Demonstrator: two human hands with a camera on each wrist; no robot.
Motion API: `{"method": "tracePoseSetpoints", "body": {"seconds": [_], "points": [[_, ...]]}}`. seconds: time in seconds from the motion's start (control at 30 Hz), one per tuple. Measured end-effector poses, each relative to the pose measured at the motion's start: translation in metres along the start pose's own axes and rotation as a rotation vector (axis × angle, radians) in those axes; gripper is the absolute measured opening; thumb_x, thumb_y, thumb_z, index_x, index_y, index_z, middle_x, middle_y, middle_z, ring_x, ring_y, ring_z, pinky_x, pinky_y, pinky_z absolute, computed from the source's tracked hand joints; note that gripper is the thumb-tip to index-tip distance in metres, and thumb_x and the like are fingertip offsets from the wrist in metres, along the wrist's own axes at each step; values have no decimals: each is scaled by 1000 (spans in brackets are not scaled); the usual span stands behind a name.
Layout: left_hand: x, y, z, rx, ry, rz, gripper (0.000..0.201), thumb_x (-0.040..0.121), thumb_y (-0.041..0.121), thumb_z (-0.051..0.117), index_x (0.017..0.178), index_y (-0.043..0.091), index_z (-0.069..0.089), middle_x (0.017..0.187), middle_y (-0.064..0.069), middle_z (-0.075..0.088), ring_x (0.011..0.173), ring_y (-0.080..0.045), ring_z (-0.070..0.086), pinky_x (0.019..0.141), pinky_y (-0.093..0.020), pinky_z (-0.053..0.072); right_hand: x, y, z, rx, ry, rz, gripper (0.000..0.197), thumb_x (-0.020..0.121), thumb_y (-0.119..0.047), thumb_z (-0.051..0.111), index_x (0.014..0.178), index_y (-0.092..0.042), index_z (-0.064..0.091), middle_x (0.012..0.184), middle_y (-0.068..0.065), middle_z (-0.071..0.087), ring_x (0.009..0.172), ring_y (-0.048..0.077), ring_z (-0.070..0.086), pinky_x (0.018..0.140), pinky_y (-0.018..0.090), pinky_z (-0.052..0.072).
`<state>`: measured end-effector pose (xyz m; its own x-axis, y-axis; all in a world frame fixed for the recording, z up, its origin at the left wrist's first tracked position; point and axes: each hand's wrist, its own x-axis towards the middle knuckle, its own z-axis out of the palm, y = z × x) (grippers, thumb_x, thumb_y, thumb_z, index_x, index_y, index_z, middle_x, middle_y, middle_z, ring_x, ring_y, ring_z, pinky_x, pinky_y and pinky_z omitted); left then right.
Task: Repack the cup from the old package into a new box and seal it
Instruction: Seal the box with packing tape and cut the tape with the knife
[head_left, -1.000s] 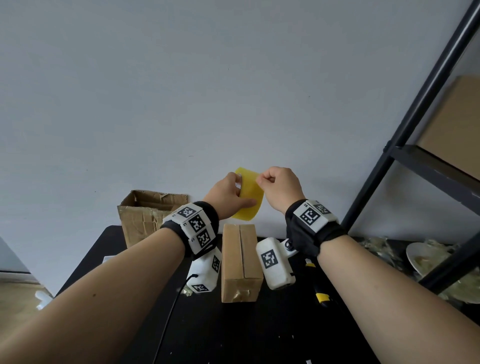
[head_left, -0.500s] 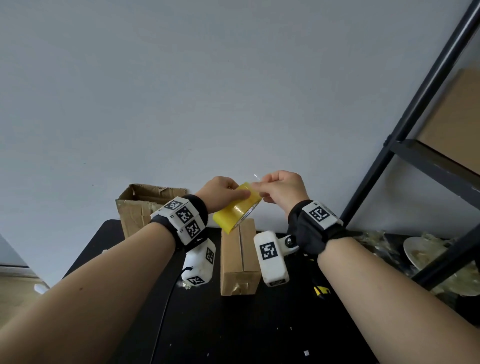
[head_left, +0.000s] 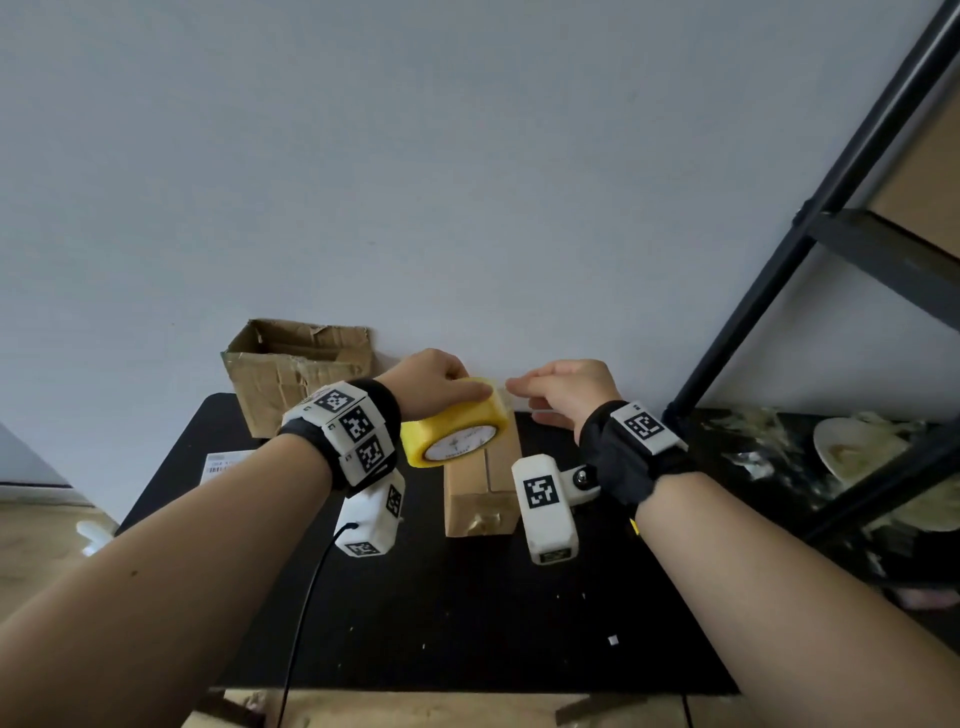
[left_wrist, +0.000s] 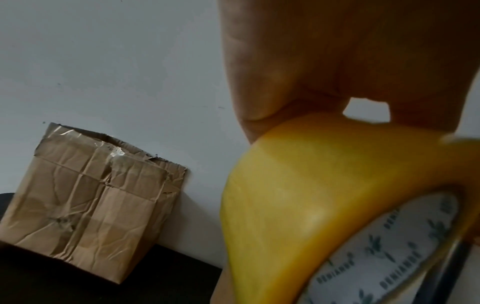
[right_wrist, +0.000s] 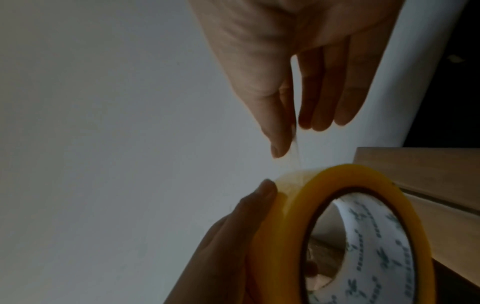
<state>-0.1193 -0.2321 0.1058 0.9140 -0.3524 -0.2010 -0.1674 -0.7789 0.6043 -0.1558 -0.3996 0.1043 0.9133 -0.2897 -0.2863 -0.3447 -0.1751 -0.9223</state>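
My left hand (head_left: 447, 387) grips a yellow tape roll (head_left: 454, 428) from above, tilted over the far end of the closed new cardboard box (head_left: 480, 488). My right hand (head_left: 519, 387) pinches the clear free end of the tape between thumb and forefinger, just right of the roll. In the right wrist view, the thin strip (right_wrist: 294, 156) runs from my pinching fingertips (right_wrist: 279, 148) down to the roll (right_wrist: 335, 174). The old package (head_left: 296, 374), crumpled and open on top, stands at the back left; it shows in the left wrist view as the old package (left_wrist: 88, 197). No cup is in sight.
The black table (head_left: 467, 613) carries a white label (head_left: 223, 461) at the left. A black shelf frame (head_left: 779, 296) stands at the right, with plates under plastic wrap (head_left: 852, 447) behind it. A cable (head_left: 306, 597) hangs from my left wrist.
Both hands came down from in front of the wall to just above the new box. The roll tipped flatter, and my right hand drew the tape end slightly rightward.
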Motion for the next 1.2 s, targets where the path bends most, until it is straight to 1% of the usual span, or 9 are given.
{"method": "tracePoseSetpoints", "body": {"seconds": [0.13, 0.27, 0.37, 0.5, 0.77, 0.87, 0.93, 1.03, 1.2], "points": [[-1, -9, 7, 12, -26, -17, 30, 89, 47, 56, 92, 18, 60, 91, 0, 60, 83, -15, 56, 63, -23, 40, -4, 10, 1, 45, -73, 82, 18, 74, -5, 79, 72, -8, 62, 70, 6, 64, 59, 14, 58, 72, 30, 57], [-3, -16, 9, -2, -31, -72, 42, 84, 54, 59, 88, 13, 66, 85, -2, 63, 75, -14, 57, 65, -26, 44, -6, 15, 2, 85, -99, 141, 21, 75, -1, 78, 66, -8, 60, 69, 5, 62, 61, 14, 55, 75, 32, 55], [-5, -17, 9, -37, -42, -127, 51, 83, 58, 58, 89, 9, 70, 80, -3, 63, 68, -13, 57, 66, -26, 46, -3, 19, 0, 43, -87, 152, 21, 74, -2, 79, 66, -7, 60, 71, 7, 63, 62, 14, 56, 71, 29, 56], [-6, -23, 7, -59, -96, -169, 46, 81, 59, 58, 80, 15, 70, 77, -1, 65, 73, -16, 61, 76, -31, 50, 0, 26, 1, 1, -90, 154, 18, 74, -2, 78, 67, -7, 62, 70, 8, 64, 60, 14, 56, 73, 32, 57], [-3, -37, 14, 124, -180, -232, 44, 80, 62, 56, 74, 20, 66, 80, 1, 64, 81, -15, 60, 75, -29, 47, 8, 47, -1, -69, -88, 183, 13, 75, -5, 79, 73, -6, 66, 80, 10, 69, 63, 14, 59, 80, 35, 57], [-2, -46, 18, 180, -202, -244, 46, 81, 60, 56, 67, 17, 61, 72, 2, 59, 75, -17, 57, 69, -28, 42, 11, 52, -6, -69, -63, 187, 13, 75, -4, 78, 71, -6, 67, 74, 9, 68, 59, 13, 57, 68, 29, 57], [-6, -57, 18, 234, -193, -266, 44, 83, 57, 57, 73, 14, 65, 72, 0, 59, 72, -17, 56, 67, -27, 41, 16, 57, -15, -90, -9, 183, 14, 74, -4, 79, 68, -6, 66, 68, 9, 66, 57, 14, 57, 61, 26, 55], [-10, -68, 17, 308, -174, -316, 44, 83, 57, 57, 80, 14, 64, 77, -3, 58, 69, -15, 52, 62, -27, 39, 23, 70, -26, -111, 44, 206, 16, 74, -7, 80, 67, -6, 66, 69, 10, 66, 58, 15, 59, 62, 27, 55], [-6, -73, 35, 409, -123, -344, 47, 82, 62, 54, 65, 18, 55, 66, 1, 53, 66, -15, 52, 58, -27, 38, 26, 96, -25, -107, 45, 276, 12, 76, -10, 79, 75, -5, 68, 71, 9, 66, 60, 14, 58, 64, 27, 54]]}}
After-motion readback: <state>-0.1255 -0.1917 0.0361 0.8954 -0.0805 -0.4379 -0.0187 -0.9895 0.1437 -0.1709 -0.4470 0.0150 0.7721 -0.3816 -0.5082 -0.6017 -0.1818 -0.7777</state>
